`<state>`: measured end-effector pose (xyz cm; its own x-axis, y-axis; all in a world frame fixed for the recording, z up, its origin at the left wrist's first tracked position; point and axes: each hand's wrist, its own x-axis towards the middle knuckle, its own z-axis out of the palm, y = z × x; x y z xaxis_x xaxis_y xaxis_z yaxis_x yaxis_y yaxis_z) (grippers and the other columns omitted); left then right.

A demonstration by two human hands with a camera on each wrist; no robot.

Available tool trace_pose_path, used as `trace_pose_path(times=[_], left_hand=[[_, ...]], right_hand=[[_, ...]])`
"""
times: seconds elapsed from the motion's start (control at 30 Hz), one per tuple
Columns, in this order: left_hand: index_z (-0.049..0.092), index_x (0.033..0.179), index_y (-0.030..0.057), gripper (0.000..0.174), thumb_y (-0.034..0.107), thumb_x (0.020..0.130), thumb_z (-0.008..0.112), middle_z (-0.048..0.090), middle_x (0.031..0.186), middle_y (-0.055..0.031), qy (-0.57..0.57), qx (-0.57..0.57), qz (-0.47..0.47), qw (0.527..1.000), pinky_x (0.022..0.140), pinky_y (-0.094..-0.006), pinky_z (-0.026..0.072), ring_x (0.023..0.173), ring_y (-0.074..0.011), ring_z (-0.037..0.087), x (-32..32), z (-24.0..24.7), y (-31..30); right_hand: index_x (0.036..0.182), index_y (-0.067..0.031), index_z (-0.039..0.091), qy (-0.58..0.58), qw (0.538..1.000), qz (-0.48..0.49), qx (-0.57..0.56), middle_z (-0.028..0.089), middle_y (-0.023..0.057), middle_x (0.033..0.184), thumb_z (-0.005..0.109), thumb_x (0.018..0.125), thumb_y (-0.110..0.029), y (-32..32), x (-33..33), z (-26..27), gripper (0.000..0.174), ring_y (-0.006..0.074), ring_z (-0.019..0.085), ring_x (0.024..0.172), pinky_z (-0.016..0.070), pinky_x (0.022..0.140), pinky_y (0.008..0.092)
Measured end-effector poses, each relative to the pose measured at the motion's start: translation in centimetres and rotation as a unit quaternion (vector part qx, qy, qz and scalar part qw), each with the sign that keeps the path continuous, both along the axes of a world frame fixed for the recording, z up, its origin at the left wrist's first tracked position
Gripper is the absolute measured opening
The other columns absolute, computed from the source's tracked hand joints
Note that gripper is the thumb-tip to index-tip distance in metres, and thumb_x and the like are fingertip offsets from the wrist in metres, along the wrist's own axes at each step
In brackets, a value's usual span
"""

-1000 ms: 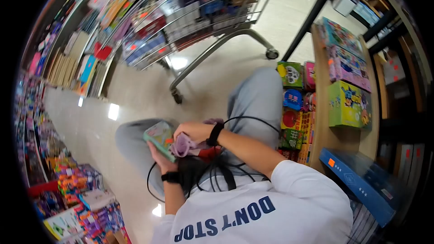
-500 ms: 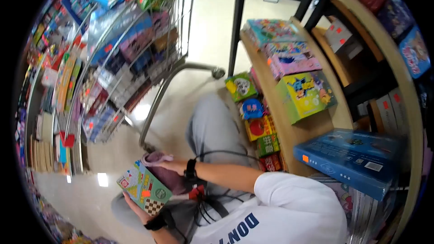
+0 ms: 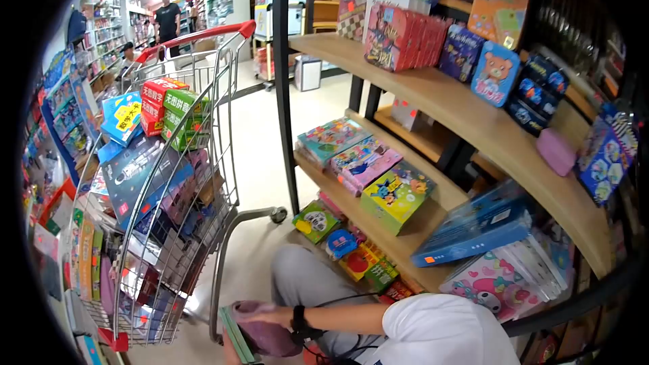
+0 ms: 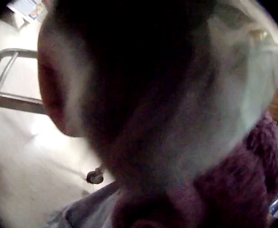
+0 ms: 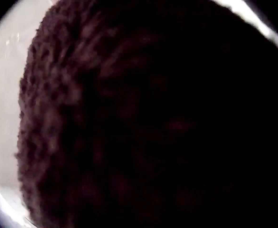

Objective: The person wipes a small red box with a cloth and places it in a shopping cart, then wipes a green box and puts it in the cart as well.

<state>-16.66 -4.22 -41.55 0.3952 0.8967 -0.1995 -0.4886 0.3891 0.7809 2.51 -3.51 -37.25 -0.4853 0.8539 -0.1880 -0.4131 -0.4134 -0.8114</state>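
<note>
At the bottom of the head view, my left hand [image 3: 232, 353] holds a thin pale-green game box [image 3: 238, 338], tilted up nearly edge-on. My right hand [image 3: 276, 316] grips a fluffy purple cloth [image 3: 274, 339] right beside the box; part of the cloth hangs below the wrist. In the left wrist view the box [image 4: 264, 78] is a blurred greenish shape, with the cloth [image 4: 243, 185] beneath it. The cloth [image 5: 58, 123] fills most of the right wrist view and hides the right fingers.
A loaded shopping cart [image 3: 223, 162] stands ahead on the left, boxes piled in it. On the right, a wooden shelf [image 3: 433, 98] carries tins and game boxes; colourful boxes [image 3: 399, 192] lie on its lower board. A person [image 3: 167, 21] stands far down the aisle.
The head view has tipped up toward the shelf and aisle. The box has turned from showing its printed face to nearly edge-on, and the cloth stays in the right hand beside it.
</note>
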Motion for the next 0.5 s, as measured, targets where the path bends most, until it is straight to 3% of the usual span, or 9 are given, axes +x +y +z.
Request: trace_pose_path(times=[0.07,0.17,0.2,0.3,0.5], left_hand=[[0.038,0.135,0.0042,0.042,0.023,0.097,0.039,0.048,0.127,-0.0087,-0.056,-0.064,-0.009,0.996,0.101,-0.0307,0.0346,0.116,-0.019,0.047,1.9,-1.2,0.2],[0.038,0.135,0.0044,0.043,0.025,0.097,0.039,0.048,0.128,-0.0086,-0.085,-0.109,-0.021,0.99,0.101,-0.031,0.0344,0.116,-0.0192,0.046,3.6,-1.3,1.4],[0.038,0.135,0.0045,0.043,0.025,0.097,0.039,0.048,0.128,-0.0085,-0.087,-0.116,-0.022,0.989,0.101,-0.0312,0.0344,0.116,-0.0193,0.046,3.9,-1.2,1.8],[0.038,0.134,0.0047,0.044,0.027,0.097,0.039,0.048,0.128,-0.0084,-0.099,-0.126,-0.019,0.987,0.101,-0.0315,0.0342,0.117,-0.0195,0.046,4.5,-0.8,3.9],[0.038,0.134,0.0051,0.046,0.03,0.096,0.039,0.047,0.129,-0.0081,-0.099,-0.124,0.003,0.987,0.102,-0.0322,0.0339,0.117,-0.0199,0.046,4.4,0.9,8.2]], right_hand=[[0.133,-0.0045,0.038,-0.147,0.973,-0.031,0.177,0.058,0.0077,0.114,0.069,0.083,-0.017,-0.6,0.6,0.9,0.061,0.0138,0.052,0.109,0.0418,0.093,0.0274],[0.13,-0.0016,0.041,-0.263,0.903,-0.186,0.283,0.058,0.0099,0.112,0.07,0.083,-0.017,-0.8,-1.5,-2.4,0.057,0.0151,0.052,0.109,0.0418,0.092,0.0286],[0.127,0.001,0.042,-0.197,0.908,-0.215,0.3,0.059,0.0141,0.112,0.07,0.08,-0.013,-0.7,-2.0,-2.7,0.056,0.0199,0.054,0.109,0.0427,0.09,0.0307],[0.125,0.0013,0.043,-0.303,0.862,-0.228,0.338,0.058,0.0183,0.111,0.066,0.077,-0.004,1.1,-2.5,-2.3,0.054,0.029,0.056,0.107,0.0439,0.088,0.0326],[0.122,-0.0043,0.044,-0.447,0.803,-0.217,0.329,0.057,0.0219,0.107,0.056,0.079,-0.009,2.0,-3.4,1.6,0.045,0.0406,0.056,0.097,0.0461,0.08,0.0389]])
